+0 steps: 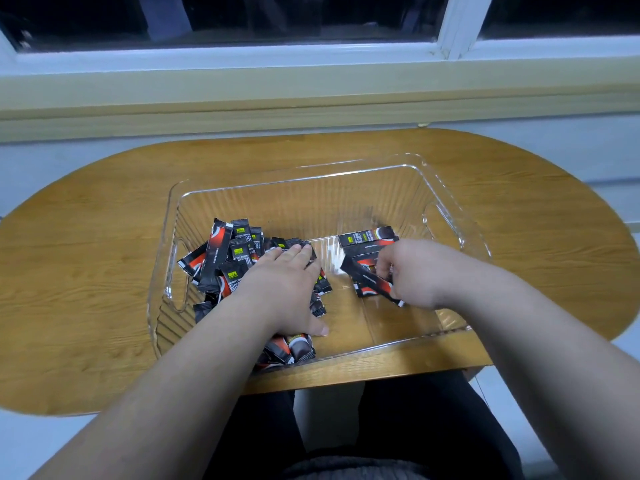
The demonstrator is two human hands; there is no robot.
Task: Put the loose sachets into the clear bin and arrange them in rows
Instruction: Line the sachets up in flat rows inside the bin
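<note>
A clear plastic bin [446, 202] stands on the wooden table. Its left half holds a jumbled pile of black-and-red sachets [221, 258]. My left hand [287, 289] lies flat on that pile, fingers straight, thumb out toward the bin's bare middle. On the right side a few sachets lie stacked in a row [367, 237]. My right hand [412, 271] is curled there and pinches a black sachet [370, 280] that tilts down to the right. More sachets [294, 348] lie at the near wall under my left wrist.
The oval wooden table [104, 237] sits against a wall under a window sill [311, 88]. The bin has cut-out handles on its left [180, 275] and right [443, 220] walls. My legs are below the table's front edge.
</note>
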